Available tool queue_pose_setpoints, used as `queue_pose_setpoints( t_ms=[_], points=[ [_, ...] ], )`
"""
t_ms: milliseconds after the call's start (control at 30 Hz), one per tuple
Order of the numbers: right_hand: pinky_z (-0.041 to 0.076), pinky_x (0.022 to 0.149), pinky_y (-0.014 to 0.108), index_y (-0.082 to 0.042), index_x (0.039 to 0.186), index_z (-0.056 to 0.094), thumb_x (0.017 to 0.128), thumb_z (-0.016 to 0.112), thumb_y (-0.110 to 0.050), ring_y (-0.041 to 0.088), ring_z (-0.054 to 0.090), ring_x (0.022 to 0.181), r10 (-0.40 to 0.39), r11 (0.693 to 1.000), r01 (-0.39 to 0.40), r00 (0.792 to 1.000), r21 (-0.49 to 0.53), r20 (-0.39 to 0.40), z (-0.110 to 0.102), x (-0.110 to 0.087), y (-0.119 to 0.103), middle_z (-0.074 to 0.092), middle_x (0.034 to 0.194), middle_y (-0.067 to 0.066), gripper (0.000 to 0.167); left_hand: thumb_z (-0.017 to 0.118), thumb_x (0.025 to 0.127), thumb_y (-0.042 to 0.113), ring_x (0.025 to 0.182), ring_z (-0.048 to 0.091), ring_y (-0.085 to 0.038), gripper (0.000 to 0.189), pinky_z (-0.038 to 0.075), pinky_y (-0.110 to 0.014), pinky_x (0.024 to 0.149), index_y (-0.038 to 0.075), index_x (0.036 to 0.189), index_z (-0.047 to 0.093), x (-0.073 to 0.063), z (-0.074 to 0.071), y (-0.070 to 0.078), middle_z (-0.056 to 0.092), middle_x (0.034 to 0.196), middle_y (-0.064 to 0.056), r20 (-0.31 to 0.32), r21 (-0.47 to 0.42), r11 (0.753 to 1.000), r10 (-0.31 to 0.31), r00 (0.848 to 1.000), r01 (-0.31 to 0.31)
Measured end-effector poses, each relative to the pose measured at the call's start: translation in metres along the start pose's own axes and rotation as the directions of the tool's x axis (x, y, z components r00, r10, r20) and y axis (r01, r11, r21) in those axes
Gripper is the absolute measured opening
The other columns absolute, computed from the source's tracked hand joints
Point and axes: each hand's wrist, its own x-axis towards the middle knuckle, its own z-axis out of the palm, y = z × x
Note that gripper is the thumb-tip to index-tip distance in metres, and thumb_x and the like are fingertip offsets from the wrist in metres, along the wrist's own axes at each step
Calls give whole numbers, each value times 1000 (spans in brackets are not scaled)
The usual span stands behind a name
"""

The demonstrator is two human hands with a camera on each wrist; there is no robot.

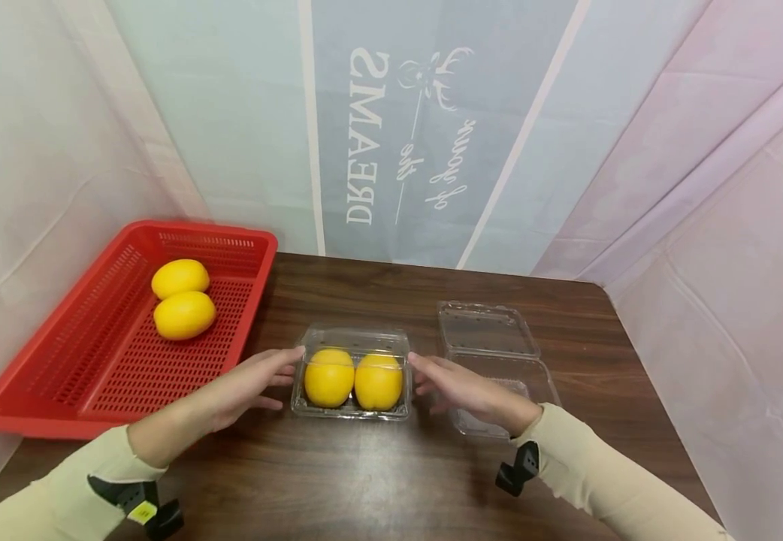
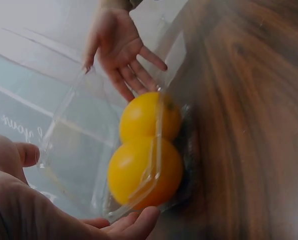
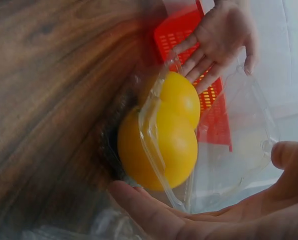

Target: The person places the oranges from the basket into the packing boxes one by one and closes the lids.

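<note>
A clear plastic clamshell box [image 1: 351, 412] sits on the table with two smooth yellow fruits [image 1: 329, 378] side by side in its base. Its transparent lid [image 2: 79, 160] stands raised on the far side. At the box's left side is my left hand [image 1: 249, 387], fingers extended and thumb tip at the lid's edge. My right hand [image 1: 462, 387] mirrors it on the right, its thumb [image 3: 284, 154] at the lid's other corner and its straight fingers beside the base. Neither hand curls round anything.
A red slotted basket [image 1: 141, 376] stands on the left with two more yellow fruits [image 1: 184, 315] in it. To the right lies another clear clamshell [image 1: 489, 330], opened out, partly behind my right hand. Fabric walls [image 1: 249, 113] enclose the brown wooden table [image 1: 378, 481].
</note>
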Motion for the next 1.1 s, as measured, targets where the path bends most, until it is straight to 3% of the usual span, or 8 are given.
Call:
queue_pose_setpoints(
  t_ms=[333,500,767,1100],
  points=[
    [55,92,53,18,148,29,108,43,-43,45,58,121,-29,996,18,992,90,121,5,-2,14,53,133,34,74,46,106,47,138,38,-48,80,54,-52,94,-10,155,19,-1,7,-13,31,151,-37,21,-115,992,-41,999,43],
    [55,93,53,20,145,30,107,49,-29,46,60,119,-65,983,35,983,178,169,10,0,22,53,131,34,65,47,107,39,133,42,-44,73,55,-50,93,-13,151,23,-4,11,-20,35,148,-35,1,-180,983,-32,999,32],
    [58,89,50,17,138,40,105,52,-22,42,63,112,-84,975,48,983,216,162,14,2,29,57,124,31,53,46,107,23,124,49,-36,59,56,-42,93,-19,146,30,-3,23,-31,43,141,-31,-110,-236,971,2,994,-28],
    [60,81,44,8,120,48,104,54,-22,37,67,104,-49,977,20,990,214,132,23,2,36,61,118,26,35,46,107,19,117,51,-30,57,55,-37,90,-18,147,29,-1,24,-39,46,135,-25,-125,-255,966,7,992,-39]
  ],
)
